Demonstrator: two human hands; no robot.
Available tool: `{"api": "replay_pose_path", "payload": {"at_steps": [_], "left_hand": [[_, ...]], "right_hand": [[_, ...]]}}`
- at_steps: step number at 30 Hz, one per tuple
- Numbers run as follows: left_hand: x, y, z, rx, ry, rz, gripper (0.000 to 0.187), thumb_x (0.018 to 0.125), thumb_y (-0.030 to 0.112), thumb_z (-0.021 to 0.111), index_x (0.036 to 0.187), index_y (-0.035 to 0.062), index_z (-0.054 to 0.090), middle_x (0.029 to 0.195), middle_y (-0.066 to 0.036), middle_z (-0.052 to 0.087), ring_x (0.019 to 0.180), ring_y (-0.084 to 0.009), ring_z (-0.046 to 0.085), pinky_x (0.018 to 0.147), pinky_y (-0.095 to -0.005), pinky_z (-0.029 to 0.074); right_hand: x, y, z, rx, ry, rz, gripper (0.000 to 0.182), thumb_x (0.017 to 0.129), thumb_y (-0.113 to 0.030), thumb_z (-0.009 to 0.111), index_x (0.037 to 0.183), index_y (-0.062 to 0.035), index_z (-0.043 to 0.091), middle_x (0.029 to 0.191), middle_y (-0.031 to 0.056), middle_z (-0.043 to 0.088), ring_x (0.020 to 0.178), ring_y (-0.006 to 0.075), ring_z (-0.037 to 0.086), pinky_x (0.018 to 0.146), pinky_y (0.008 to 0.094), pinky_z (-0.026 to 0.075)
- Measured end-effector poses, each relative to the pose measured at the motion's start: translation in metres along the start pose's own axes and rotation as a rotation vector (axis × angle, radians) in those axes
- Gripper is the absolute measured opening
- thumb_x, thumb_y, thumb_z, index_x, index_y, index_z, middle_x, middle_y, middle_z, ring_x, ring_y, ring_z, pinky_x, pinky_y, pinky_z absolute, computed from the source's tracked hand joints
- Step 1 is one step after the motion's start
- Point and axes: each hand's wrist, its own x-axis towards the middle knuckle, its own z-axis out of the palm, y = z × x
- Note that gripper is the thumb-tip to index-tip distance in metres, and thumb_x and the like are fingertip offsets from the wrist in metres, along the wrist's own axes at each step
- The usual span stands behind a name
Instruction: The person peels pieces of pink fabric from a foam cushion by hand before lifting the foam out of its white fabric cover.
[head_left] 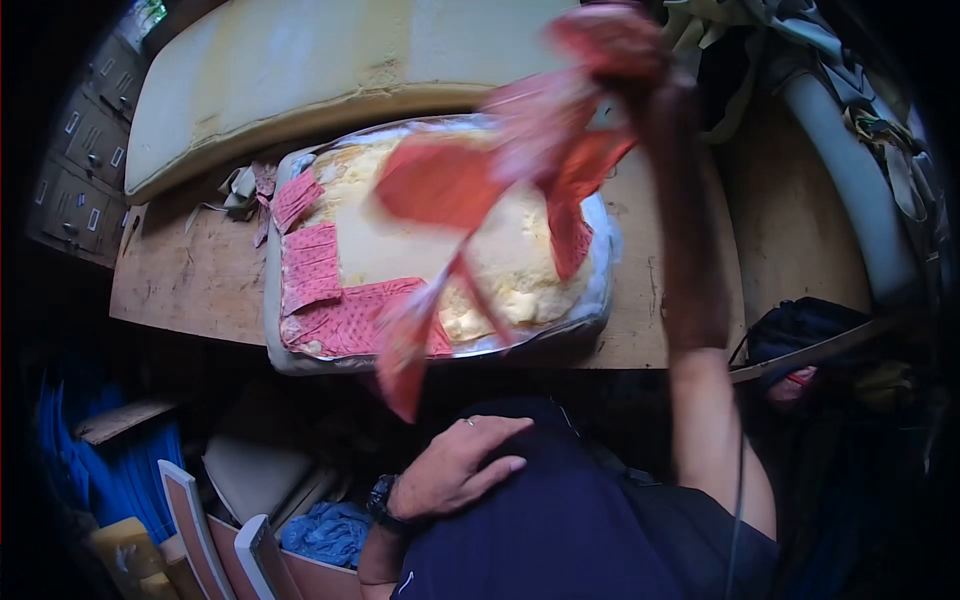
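Note:
My raised right hand [655, 85], smeared by motion, is at the upper right with red patterned fabric [440, 185] hanging from it in loose strips and flaps. The fabric dangles over a cushion [390, 245] that lies face up on the workbench, its yellowish foam exposed. Pink dotted cloth pieces [312, 262] lie along the cushion's left side and lower left corner. The cushion's edge is pale, with white wadding [602, 250] showing on the right. Against my dark shirt, low in the view, rests my left hand [465, 465], fingers stretched out and holding nothing.
A long cream padded piece [300, 75] lies behind the cushion on the wooden bench [190, 280]. Cloth scraps [240, 190] sit at its left. Metal drawers [85, 150] stand far left. Below are blue material [105, 460] and chair-like frame parts [190, 520]. Draped fabric [815, 60] hangs upper right.

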Motion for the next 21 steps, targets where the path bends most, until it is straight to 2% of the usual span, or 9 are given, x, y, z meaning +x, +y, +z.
{"api": "replay_pose_path", "payload": {"at_steps": [1,3,7,9,12,14,15,17,21], "left_hand": [[-0.002,-0.009,0.000,0.000,0.014,-0.070,0.046,0.098,0.023,0.068,0.138,0.0022,0.059,0.128,-0.019,0.066,0.119,-0.0354,0.063,0.103,-0.0427,0.049],[-0.002,-0.029,-0.001,-0.002,0.167,-0.134,0.038,0.098,0.020,0.067,0.131,0.0020,0.063,0.117,-0.019,0.069,0.111,-0.0365,0.065,0.097,-0.0417,0.051],[0.003,-0.062,-0.015,0.113,0.444,-0.262,0.034,0.096,0.017,0.068,0.125,-0.0007,0.065,0.115,-0.021,0.069,0.108,-0.0376,0.066,0.096,-0.0422,0.051],[0.008,-0.079,-0.018,0.291,0.570,-0.356,0.032,0.094,0.015,0.069,0.121,-0.0010,0.066,0.117,-0.021,0.069,0.111,-0.0377,0.064,0.099,-0.0433,0.050],[0.021,-0.105,-0.009,0.357,0.630,-0.354,0.029,0.094,0.015,0.069,0.120,0.0002,0.066,0.116,-0.019,0.068,0.111,-0.0383,0.064,0.097,-0.0450,0.051],[0.039,-0.114,-0.003,0.405,0.618,-0.380,0.027,0.095,0.015,0.068,0.117,0.0007,0.065,0.112,-0.019,0.067,0.107,-0.0376,0.064,0.093,-0.0446,0.052],[0.045,-0.118,-0.001,0.405,0.632,-0.410,0.025,0.095,0.015,0.068,0.116,0.0008,0.065,0.110,-0.018,0.067,0.105,-0.0374,0.065,0.092,-0.0445,0.052],[0.060,-0.131,0.001,0.401,0.713,-0.409,0.024,0.095,0.015,0.068,0.114,0.0009,0.064,0.105,-0.017,0.066,0.100,-0.0374,0.065,0.088,-0.0453,0.052],[0.083,-0.151,0.000,0.595,0.773,-0.544,0.039,0.088,0.026,0.077,0.112,0.0023,0.056,0.102,-0.018,0.061,0.098,-0.0400,0.063,0.082,-0.0493,0.052]], "right_hand": [[0.007,-0.035,-0.058,0.212,0.152,0.096,0.046,0.109,-0.037,0.041,0.136,-0.0053,0.059,0.126,0.0142,0.068,0.115,0.0294,0.067,0.098,0.0455,0.056],[0.002,-0.083,-0.112,-0.004,0.568,-0.196,0.049,0.104,-0.038,0.051,0.141,-0.0073,0.055,0.127,0.0130,0.067,0.116,0.0342,0.065,0.097,0.0550,0.055],[-0.030,-0.141,-0.242,-0.219,1.040,-0.368,0.057,0.097,-0.039,0.036,0.122,-0.0012,0.071,0.124,0.0155,0.071,0.112,0.0296,0.069,0.093,0.0455,0.058],[-0.042,-0.156,-0.199,-0.441,0.974,-0.183,0.061,0.097,-0.041,0.036,0.132,-0.0004,0.065,0.136,0.0154,0.066,0.124,0.0272,0.064,0.104,0.0432,0.052],[-0.079,-0.089,-0.340,-0.714,0.742,0.295,0.056,0.092,-0.051,0.064,0.123,-0.0049,0.067,0.114,0.0066,0.066,0.101,0.0213,0.064,0.086,0.0356,0.054],[-0.113,-0.052,-0.333,-0.815,0.516,1.050,0.069,0.081,-0.065,0.077,0.115,-0.0055,0.070,0.095,0.0027,0.068,0.087,0.0168,0.065,0.081,0.0379,0.055],[-0.137,0.021,-0.414,0.137,0.717,1.177,0.051,0.094,-0.053,0.072,0.118,-0.0075,0.069,0.089,0.0021,0.065,0.079,0.0147,0.065,0.070,0.0272,0.055],[-0.149,0.017,-0.248,-1.246,-0.047,1.415,0.067,0.087,-0.058,0.077,0.122,-0.0008,0.070,0.092,0.0038,0.070,0.081,0.0135,0.065,0.079,0.0303,0.055],[-0.204,0.086,-0.158,-0.747,-0.020,0.870,0.059,0.089,-0.047,0.079,0.122,0.0011,0.069,0.095,0.0060,0.073,0.082,0.0150,0.068,0.084,0.0254,0.054]]}}
